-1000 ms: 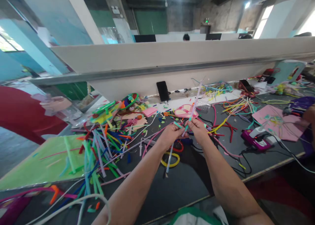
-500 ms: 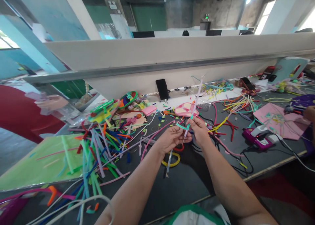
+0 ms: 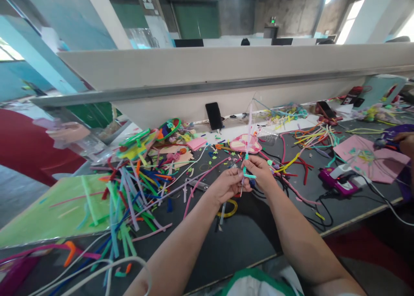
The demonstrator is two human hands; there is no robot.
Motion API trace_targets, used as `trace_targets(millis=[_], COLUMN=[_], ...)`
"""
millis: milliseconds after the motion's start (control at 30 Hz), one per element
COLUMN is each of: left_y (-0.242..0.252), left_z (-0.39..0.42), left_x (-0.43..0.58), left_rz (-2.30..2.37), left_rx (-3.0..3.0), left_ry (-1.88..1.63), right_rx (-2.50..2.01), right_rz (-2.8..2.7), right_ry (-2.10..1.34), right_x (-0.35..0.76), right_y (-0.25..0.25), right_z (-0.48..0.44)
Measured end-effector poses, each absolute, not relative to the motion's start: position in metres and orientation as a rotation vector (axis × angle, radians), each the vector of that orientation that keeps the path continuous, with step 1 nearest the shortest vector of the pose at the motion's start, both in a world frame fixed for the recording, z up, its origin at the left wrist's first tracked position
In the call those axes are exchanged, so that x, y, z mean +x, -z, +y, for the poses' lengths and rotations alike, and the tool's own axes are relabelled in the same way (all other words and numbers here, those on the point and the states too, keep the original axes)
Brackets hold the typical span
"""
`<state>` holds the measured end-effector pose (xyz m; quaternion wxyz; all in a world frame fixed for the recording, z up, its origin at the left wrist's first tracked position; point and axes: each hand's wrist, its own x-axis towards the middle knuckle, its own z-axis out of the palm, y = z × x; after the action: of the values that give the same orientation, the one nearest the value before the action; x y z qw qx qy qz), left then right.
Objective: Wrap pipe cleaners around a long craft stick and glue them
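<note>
Over the dark table, my left hand [image 3: 230, 183] and my right hand [image 3: 261, 171] meet with fingers pinched. Between them stands a pale pink-lilac fuzzy pipe cleaner [image 3: 249, 130], nearly upright, its upper end reaching above the table's back edge. A short turquoise pipe cleaner [image 3: 250, 176] is bent around its lower part, one free end sticking out to the right. Both hands press on this joined piece; my fingers partly hide the join. A thin stem pokes out below my fingertips. Under the hands lies a yellow ring [image 3: 230, 209].
Many coloured pipe cleaners [image 3: 129, 201] pile up on the left beside a green sheet [image 3: 64, 214]. A phone [image 3: 213, 116] leans on the white partition. To the right are a purple power strip [image 3: 338, 183] with cables, a pink sheet [image 3: 384, 168] and another person's hand [image 3: 406, 143].
The pale pipe cleaner has swung from leaning right to nearly upright. The turquoise free end, which pointed left, now points right. Both hands still grip the piece.
</note>
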<state>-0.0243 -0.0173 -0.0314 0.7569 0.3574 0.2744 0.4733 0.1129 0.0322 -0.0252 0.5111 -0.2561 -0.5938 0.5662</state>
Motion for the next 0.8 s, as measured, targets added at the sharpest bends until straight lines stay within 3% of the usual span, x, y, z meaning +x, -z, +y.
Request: trace_targets(millis=[367, 500, 800], left_y=[0.034, 0.031, 0.017], left_z=[-0.011, -0.015, -0.024], left_x=[-0.028, -0.022, -0.019], left_rz=[1.256, 1.53, 0.77], left_rx=[1.603, 1.97, 1.195], left_ry=[-1.057, -1.108, -1.108], right_rx=[-0.899, -0.961, -0.424], right_rz=[-1.841, -1.804, -1.375], right_ry=[-0.673, -0.567, -1.75], right_x=[0.116, 0.115, 0.138], right_y=[0.038, 0.036, 0.024], right_z=[0.05, 0.049, 0.042])
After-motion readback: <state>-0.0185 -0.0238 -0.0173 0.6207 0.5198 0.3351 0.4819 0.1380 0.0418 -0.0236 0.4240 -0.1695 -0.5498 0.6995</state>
